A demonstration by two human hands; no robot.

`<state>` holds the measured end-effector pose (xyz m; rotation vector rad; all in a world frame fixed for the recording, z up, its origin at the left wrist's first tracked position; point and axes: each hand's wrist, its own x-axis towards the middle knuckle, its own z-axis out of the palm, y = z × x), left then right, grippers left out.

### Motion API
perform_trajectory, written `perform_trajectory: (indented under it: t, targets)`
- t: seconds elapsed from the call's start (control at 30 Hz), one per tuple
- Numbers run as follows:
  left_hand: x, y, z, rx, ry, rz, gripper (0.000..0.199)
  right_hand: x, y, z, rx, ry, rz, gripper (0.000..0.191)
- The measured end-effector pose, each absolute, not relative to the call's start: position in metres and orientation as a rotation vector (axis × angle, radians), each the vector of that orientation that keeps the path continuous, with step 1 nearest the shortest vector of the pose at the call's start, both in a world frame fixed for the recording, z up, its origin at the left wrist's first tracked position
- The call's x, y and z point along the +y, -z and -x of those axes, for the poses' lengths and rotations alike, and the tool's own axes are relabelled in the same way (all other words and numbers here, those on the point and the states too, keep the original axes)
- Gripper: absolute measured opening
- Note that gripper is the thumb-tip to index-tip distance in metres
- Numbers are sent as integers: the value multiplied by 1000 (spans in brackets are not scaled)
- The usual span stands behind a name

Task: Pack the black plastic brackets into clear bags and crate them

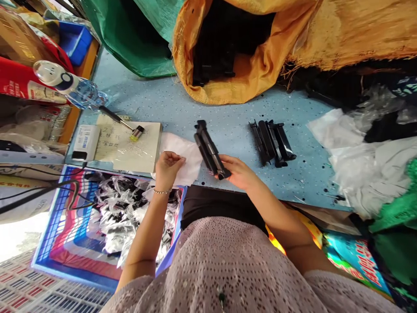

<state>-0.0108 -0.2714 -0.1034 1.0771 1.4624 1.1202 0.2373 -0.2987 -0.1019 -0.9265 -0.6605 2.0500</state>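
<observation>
My left hand [168, 168] pinches the edge of a thin white plastic bag [190, 158] that lies flat at the table's front edge. In my right hand [237, 172] are long black plastic parts [210, 150], held side by side at their lower end and tilted up over the bag's right side. The bag and the black parts overlap in view; whether they touch I cannot tell. To the right, several similar black parts [272, 142] lie in a row on the blue speckled table [221, 117].
An orange sack [224, 93] with black parts and a green sack [143, 52] stand behind. Left are a notepad [143, 152], a screwdriver-like tool [120, 119] and a bottle [78, 89]. A basket [48, 243] of bagged parts is lower left; plastic bags [368, 161] lie right.
</observation>
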Motion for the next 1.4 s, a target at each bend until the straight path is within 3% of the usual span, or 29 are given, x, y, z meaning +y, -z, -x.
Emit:
perform_trajectory:
  t: [0.07, 0.13, 0.23, 0.33, 0.5, 0.6, 0.7, 0.83, 0.97, 1.03, 1.13, 1.2, 1.3, 1.4]
  targets:
    - [-276, 100, 8, 1435, -1160, -1201, 25, -287, 102, -213, -595, -2173, 836, 41]
    - [-282, 95, 11, 1496, -1073, -1507, 6, -279, 106, -198, -554, -2206, 830, 39]
    - [-286, 88, 23, 1646, -818, -1974, 32, -280, 109, -201, -526, -2073, 935, 37]
    - [-284, 84, 32, 1666, -709, -2113, 47, -300, 106, -227, -522, -1996, 956, 35]
    - [-289, 77, 27, 1555, -769, -2109, 62, -331, 108, -243, -490, -2493, 745, 35]
    - [-307, 70, 16, 1253, -789, -2266, 73, -322, 119, -224, -406, -2541, 725, 42]
    - [-325, 68, 0, 937, -699, -2346, 77, -312, 119, -203, -586, -2254, 912, 35]
    - [-342, 43, -3, 907, -669, -2324, 63, -325, 92, -195, -1157, -1859, 1110, 24]
    - [-366, -16, 60, 953, -450, -2266, 44, -338, 69, -229, -1440, -1935, 950, 37]
    - [-372, -21, 115, 1039, -199, -2208, 38, -331, 66, -262, -1540, -1558, 1268, 36]
    - [-360, 27, 194, 1480, -1, -1921, 17, -313, 73, -314, -1620, -680, 1821, 38]
    - [-343, 76, 230, 1831, 25, -1765, 17, -301, 78, -339, -1683, -340, 1980, 44]
    - [-322, 130, 256, 1943, -72, -1726, 33, -287, 78, -354, -1855, -264, 1993, 51]
    - [-315, 147, 257, 1850, -159, -1729, 47, -267, 72, -361, -2125, -302, 1885, 52]
